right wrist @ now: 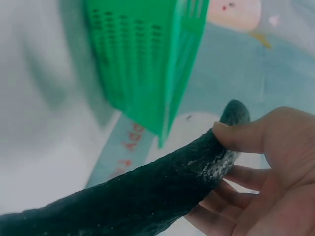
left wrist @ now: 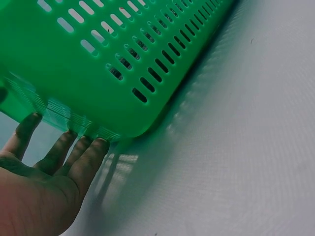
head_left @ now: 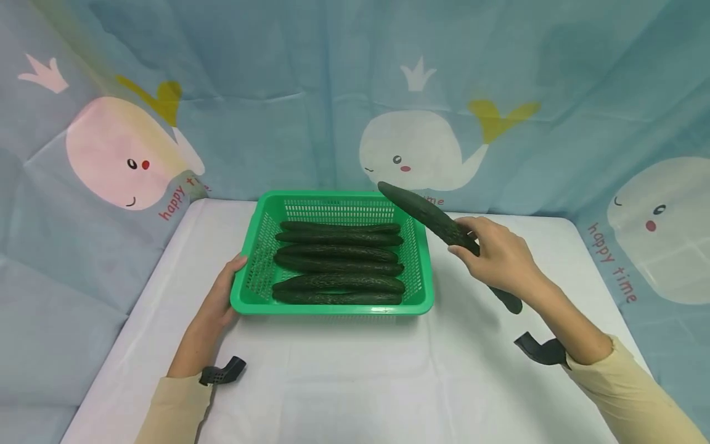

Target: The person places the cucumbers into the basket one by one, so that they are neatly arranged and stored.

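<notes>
My right hand (head_left: 499,256) holds a long dark green cucumber (head_left: 421,209) between thumb and fingers, above the table to the right of the basket. The cucumber slants, its far end up toward the basket's back right corner. In the right wrist view the thumb lies over the cucumber (right wrist: 147,196) and the fingers are under it. My left hand (head_left: 220,293) touches the left side of the green plastic basket (head_left: 333,310); in the left wrist view its fairly straight fingers (left wrist: 88,160) rest against the slotted wall. Several cucumbers (head_left: 339,266) lie crosswise inside the basket.
The basket stands on a white-covered table (head_left: 344,382). Behind it hangs a blue curtain (head_left: 266,142) printed with whales, and it runs along both sides too. A black strap with a camera mount sits on each wrist.
</notes>
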A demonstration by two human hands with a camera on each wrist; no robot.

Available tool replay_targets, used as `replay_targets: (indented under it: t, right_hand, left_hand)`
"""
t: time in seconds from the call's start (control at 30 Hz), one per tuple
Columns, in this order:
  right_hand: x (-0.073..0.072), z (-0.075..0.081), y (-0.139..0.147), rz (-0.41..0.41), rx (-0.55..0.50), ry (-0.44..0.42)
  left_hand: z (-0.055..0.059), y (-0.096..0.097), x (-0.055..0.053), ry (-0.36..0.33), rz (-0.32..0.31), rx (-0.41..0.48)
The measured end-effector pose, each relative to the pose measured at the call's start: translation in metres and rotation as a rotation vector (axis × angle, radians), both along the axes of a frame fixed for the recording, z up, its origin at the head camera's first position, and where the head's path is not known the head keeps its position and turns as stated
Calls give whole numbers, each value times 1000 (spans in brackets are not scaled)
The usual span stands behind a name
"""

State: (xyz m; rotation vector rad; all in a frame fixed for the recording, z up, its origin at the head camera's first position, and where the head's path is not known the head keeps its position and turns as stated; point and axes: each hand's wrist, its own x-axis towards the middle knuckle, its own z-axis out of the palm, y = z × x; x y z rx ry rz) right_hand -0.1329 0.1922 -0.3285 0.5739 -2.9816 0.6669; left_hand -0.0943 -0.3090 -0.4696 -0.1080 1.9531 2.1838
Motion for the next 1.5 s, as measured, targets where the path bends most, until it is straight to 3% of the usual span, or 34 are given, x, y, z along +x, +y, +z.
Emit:
replay_targets:
  t: [0.5,0.87,1.5]
  right_hand:
    - [-4,27,-72,166,65,26]
    - [-10,34,-112,271,59,51]
    - [-23,39,-158,248,70,11]
  left_hand:
    - [-2,0,-1,10,-3,-11]
    - [-2,0,-1,-6,3,18]
    - [-3,-1,-2,5,-4,0]
